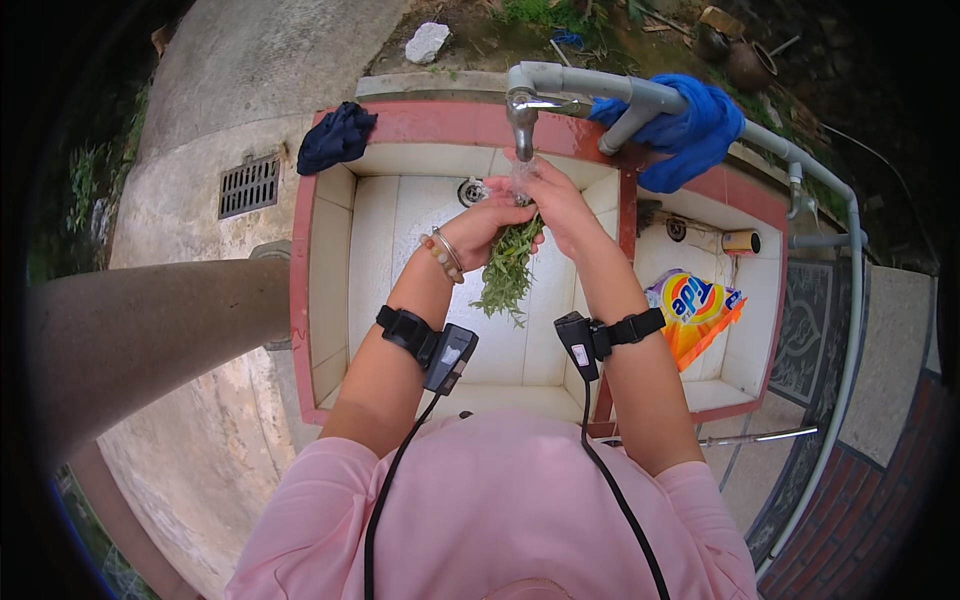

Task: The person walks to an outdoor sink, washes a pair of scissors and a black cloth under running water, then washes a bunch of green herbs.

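Observation:
A bunch of leafy green stems [511, 270] hangs downward between my hands, over the larger basin of a tiled outdoor sink [465, 360]. My left hand [487, 225], with bracelets at its wrist, grips the bunch from the left, its thumb across the stem ends. Beneath the metal tap [520, 124], my right hand [559, 202] curves around the right side of the stems, some fingers hidden behind them. Water runs from the tap onto the fingers of both hands and the stem ends.
A dark cloth [336, 139] lies on the sink's back left corner. A blue cloth [686, 127] is wrapped around the grey pipe [577, 79]. The smaller right basin holds a Tide detergent bag [691, 307] and a can [741, 242]. A thick round column [165, 315] stands left of the sink.

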Action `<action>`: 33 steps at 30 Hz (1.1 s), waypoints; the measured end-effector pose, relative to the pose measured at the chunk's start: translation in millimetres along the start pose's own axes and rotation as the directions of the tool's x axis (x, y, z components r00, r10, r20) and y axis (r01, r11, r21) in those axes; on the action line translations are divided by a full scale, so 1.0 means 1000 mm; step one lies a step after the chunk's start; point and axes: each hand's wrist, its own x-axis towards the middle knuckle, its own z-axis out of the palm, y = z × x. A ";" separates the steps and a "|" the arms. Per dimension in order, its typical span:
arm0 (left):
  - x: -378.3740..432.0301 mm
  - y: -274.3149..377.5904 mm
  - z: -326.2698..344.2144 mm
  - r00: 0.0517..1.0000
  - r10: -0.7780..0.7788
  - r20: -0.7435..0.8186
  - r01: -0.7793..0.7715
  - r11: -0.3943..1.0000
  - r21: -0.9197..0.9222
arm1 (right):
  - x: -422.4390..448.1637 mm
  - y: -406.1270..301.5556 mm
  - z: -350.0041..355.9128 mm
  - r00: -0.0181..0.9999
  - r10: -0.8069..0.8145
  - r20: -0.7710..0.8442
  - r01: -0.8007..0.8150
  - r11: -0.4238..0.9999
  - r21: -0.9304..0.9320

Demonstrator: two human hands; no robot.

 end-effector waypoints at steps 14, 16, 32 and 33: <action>-0.011 -0.047 -0.037 0.959 -0.281 0.019 0.258 0.905 0.338 | 0.035 -0.009 -0.030 0.998 -0.068 -0.013 0.060 0.742 0.668; -0.011 -0.055 -0.045 0.949 -0.314 -0.037 0.312 0.911 0.268 | 0.034 -0.020 -0.036 0.994 -0.070 -0.085 0.110 0.679 0.726; 0.018 -0.007 -0.007 0.813 0.507 -0.288 -0.327 0.805 0.496 | 0.016 0.014 0.010 0.966 -0.154 -0.210 0.195 0.962 0.193; 0.027 -0.013 -0.013 0.853 0.446 -0.272 -0.252 0.807 0.534 | 0.015 0.016 0.009 0.959 -0.160 -0.235 0.183 0.980 0.079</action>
